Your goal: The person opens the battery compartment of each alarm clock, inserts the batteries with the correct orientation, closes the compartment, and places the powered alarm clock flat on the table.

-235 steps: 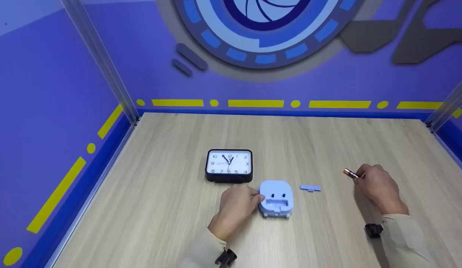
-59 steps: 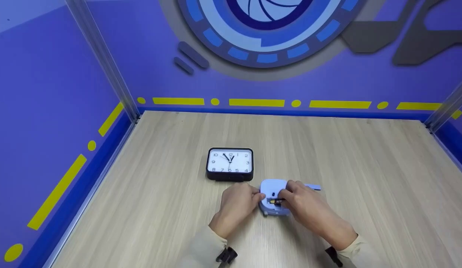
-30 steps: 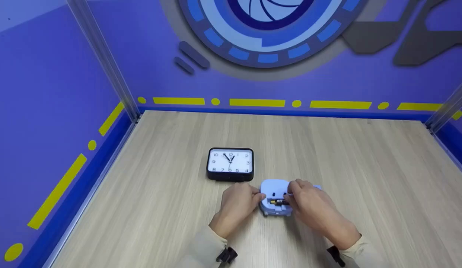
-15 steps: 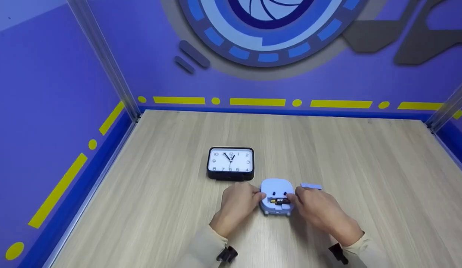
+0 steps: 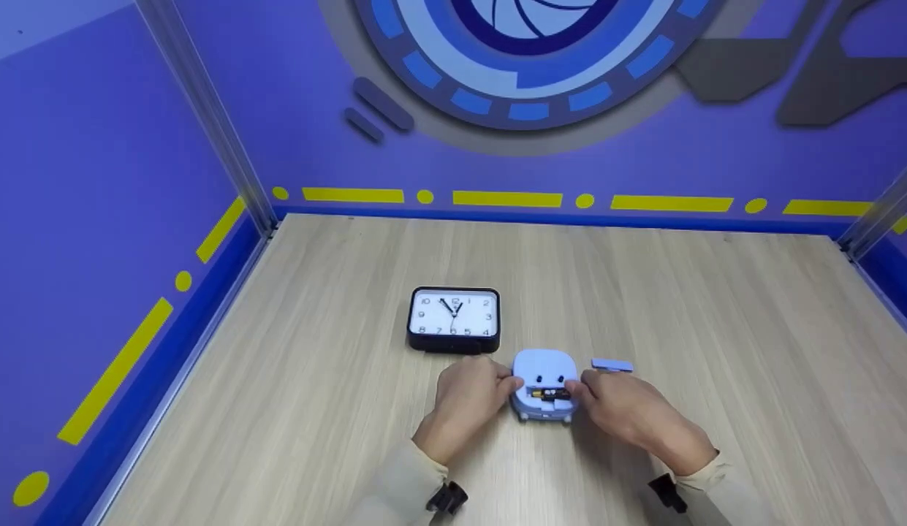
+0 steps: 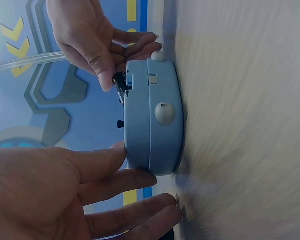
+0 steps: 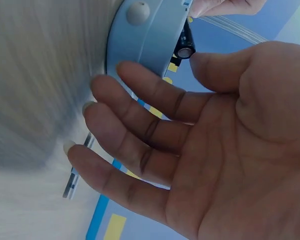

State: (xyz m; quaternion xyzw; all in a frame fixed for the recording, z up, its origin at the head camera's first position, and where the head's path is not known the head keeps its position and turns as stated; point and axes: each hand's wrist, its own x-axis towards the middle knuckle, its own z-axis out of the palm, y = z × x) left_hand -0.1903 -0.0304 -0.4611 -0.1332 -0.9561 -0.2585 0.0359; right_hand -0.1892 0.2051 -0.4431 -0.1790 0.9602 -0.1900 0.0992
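A small light-blue alarm clock (image 5: pixel 544 365) lies on its front, its back with two black knobs facing up. My left hand (image 5: pixel 464 398) holds its left side, thumb on the back and index finger (image 6: pixel 120 184) along the side. An AA battery (image 5: pixel 552 394) sits tilted in the battery compartment, its right end sticking up above the back in both wrist views. My right hand (image 5: pixel 628 409) is at the clock's right side, thumb (image 7: pixel 217 72) at the battery's raised end and the other fingers loosely extended. Just behind this hand lies the blue battery cover (image 5: pixel 612 364).
A black rectangular clock (image 5: pixel 454 319) with a white dial lies face up behind my left hand. The wooden tabletop (image 5: pixel 336 292) is bordered by blue-purple panels (image 5: pixel 205 109) at the back and sides.
My right hand has brought the battery from the right side of the table into the blue clock's compartment. Its fingers have since let go, drawing slightly right. The left hand keeps its hold.
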